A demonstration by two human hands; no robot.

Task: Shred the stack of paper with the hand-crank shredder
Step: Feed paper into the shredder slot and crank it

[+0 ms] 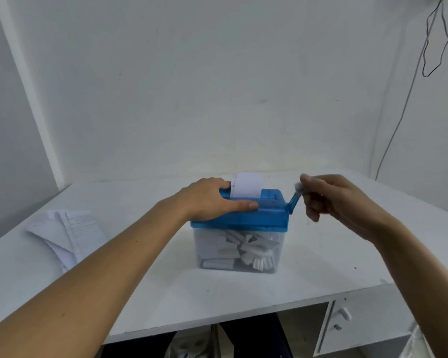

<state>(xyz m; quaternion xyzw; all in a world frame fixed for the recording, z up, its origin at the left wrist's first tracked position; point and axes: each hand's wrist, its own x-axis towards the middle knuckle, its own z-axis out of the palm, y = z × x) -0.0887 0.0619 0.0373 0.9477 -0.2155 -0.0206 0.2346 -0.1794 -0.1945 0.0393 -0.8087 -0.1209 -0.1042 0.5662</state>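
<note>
R hand (331,200) blurred, crank knob (298,187) half-hidden

White desk (243,295); bare white walls (217,86); dangling cable (398,125)
</note>
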